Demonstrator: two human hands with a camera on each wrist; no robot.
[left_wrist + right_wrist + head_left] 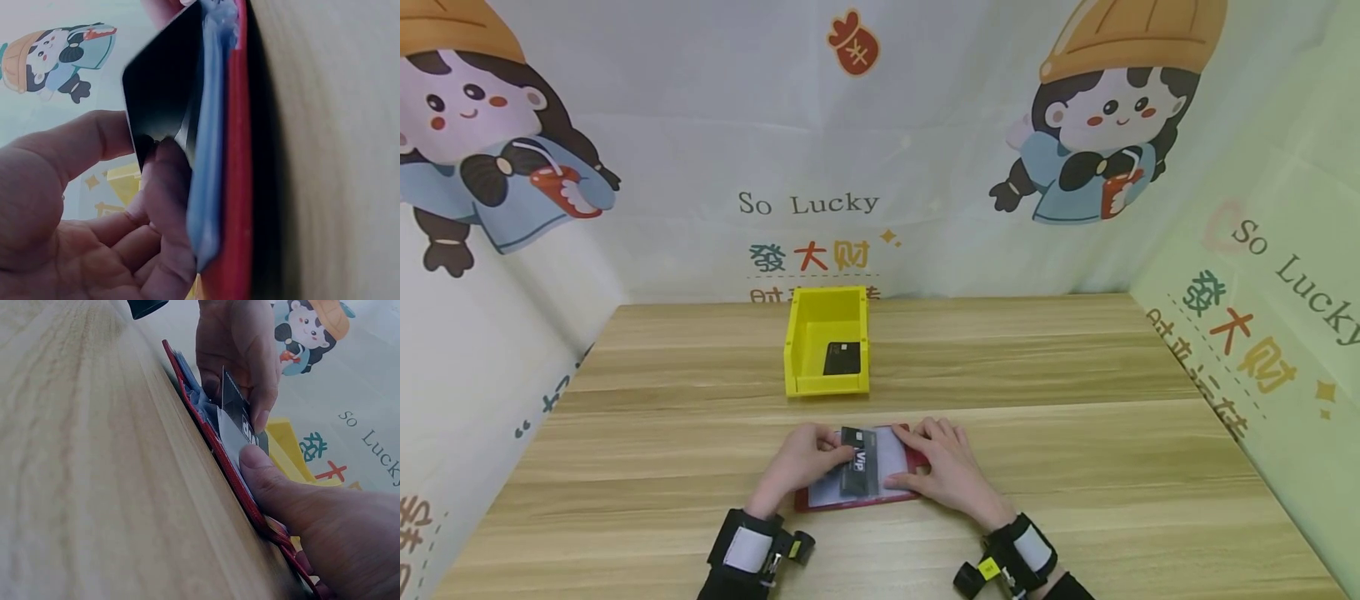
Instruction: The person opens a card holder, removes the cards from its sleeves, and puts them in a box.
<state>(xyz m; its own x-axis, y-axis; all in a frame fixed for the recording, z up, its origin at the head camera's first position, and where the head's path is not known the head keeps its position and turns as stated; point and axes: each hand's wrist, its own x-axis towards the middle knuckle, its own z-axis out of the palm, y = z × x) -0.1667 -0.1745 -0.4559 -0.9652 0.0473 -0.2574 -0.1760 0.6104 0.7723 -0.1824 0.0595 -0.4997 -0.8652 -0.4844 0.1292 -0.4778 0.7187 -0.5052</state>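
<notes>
A red card holder (pixel 891 457) with clear plastic sleeves lies open on the wooden table in front of me. My left hand (pixel 805 458) pinches a black card (pixel 859 473) marked "Vip" between thumb and fingers. In the left wrist view the card's dark back (pixel 165 81) stands tilted away from the sleeves. My right hand (pixel 951 471) grips the holder's right side. Its thumb (pixel 275 481) presses on the sleeve side, and fingertips show under the red cover in the right wrist view. The card's lower edge is partly hidden by the sleeve there.
A yellow open-front bin (pixel 827 312) stands behind the card holder, with another black card (pixel 842 358) lying in it. The wooden table (pixel 1037 358) runs back to a printed cloth backdrop (pixel 940 167), with cloth at both sides too.
</notes>
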